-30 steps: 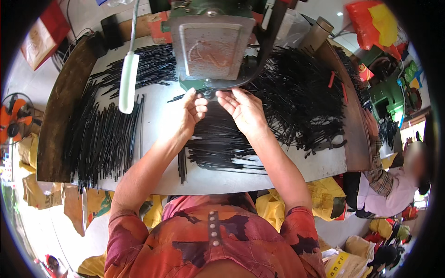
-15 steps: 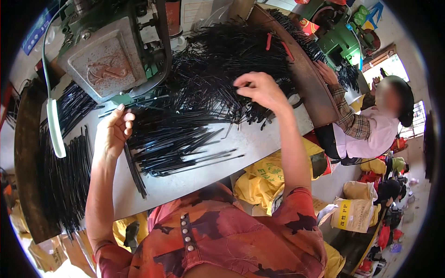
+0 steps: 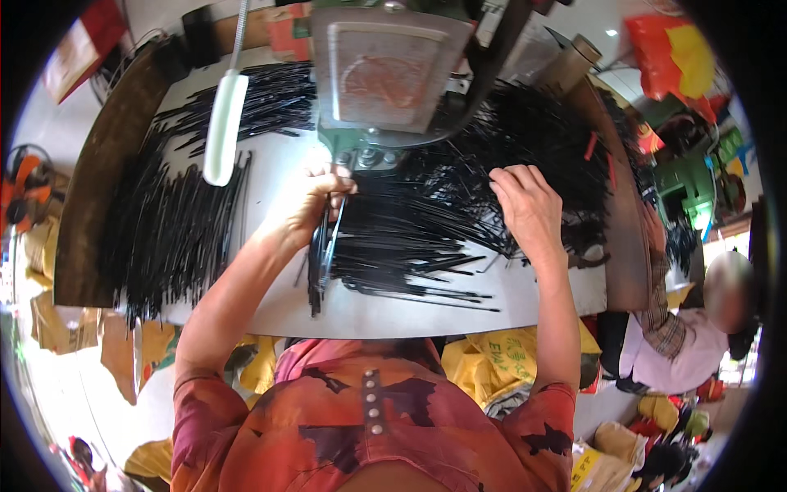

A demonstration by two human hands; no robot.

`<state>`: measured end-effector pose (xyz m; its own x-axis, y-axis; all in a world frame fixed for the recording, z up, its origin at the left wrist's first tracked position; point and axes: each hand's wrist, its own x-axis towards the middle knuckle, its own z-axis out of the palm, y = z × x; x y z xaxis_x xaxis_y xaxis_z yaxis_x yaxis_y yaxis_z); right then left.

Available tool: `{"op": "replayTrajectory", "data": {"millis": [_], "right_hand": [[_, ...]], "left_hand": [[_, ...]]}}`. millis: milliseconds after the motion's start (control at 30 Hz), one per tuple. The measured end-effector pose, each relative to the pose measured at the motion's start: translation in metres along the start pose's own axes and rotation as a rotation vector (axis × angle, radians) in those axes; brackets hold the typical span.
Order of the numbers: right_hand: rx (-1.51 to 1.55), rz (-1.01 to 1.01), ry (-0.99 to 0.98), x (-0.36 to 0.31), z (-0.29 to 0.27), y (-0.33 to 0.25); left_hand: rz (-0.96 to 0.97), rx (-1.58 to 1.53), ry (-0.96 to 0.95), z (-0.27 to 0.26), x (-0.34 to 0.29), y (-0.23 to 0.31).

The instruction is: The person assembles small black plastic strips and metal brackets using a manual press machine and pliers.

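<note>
Below the head of a green machine point(image 3: 389, 78), my left hand point(image 3: 316, 201) is closed on a few thin black strips point(image 3: 328, 254), which point down toward the front edge of the table. Their upper ends are near the machine's metal tool point(image 3: 369, 156). My right hand point(image 3: 531, 209) is over the right part of a loose pile of black strips point(image 3: 541, 131), its fingers bent and close together. Whatever its fingertips pinch is hidden. Between my hands lies a flatter bunch of the same strips point(image 3: 410, 238).
A white lamp bar point(image 3: 225, 131) hangs left of the machine. Further bundles of strips point(image 3: 176, 238) cover the left side of the table point(image 3: 262, 184). Raised brown boards point(image 3: 94, 193) wall the table's sides. Beyond the right board sits a co-worker point(image 3: 676, 344).
The view has turned, so the machine now stands nearer the middle. My left hand has tipped the strips from crosswise to pointing toward me. My right hand has lowered onto the pile.
</note>
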<state>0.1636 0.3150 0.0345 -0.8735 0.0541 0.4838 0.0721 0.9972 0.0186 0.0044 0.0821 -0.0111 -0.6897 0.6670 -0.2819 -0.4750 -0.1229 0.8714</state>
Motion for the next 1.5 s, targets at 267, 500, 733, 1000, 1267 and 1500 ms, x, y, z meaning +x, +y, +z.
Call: {"op": "replayTrajectory", "data": {"millis": [267,500,733,1000,1267,1500], "right_hand": [[0.050,-0.244,0.036,0.035,0.046,-0.042],[0.118,-0.239,-0.024,0.046,0.052,-0.055],[0.444,0.016,-0.090,0.045,0.055,-0.068],[1.496,0.679,-0.362,0.055,0.065,-0.080],[1.591,0.669,-0.381,0.057,0.068,-0.079],[1.584,0.668,-0.372,0.058,0.069,-0.081]], "left_hand": [[0.013,0.146,0.016,0.000,-0.010,0.006],[0.020,0.143,0.016,-0.003,-0.011,0.005],[-0.007,0.123,-0.006,-0.003,-0.013,0.007],[0.002,0.095,-0.004,-0.002,-0.013,0.008],[0.018,0.089,-0.026,-0.005,-0.010,0.005],[0.034,0.087,-0.006,0.000,-0.010,0.006]]}}
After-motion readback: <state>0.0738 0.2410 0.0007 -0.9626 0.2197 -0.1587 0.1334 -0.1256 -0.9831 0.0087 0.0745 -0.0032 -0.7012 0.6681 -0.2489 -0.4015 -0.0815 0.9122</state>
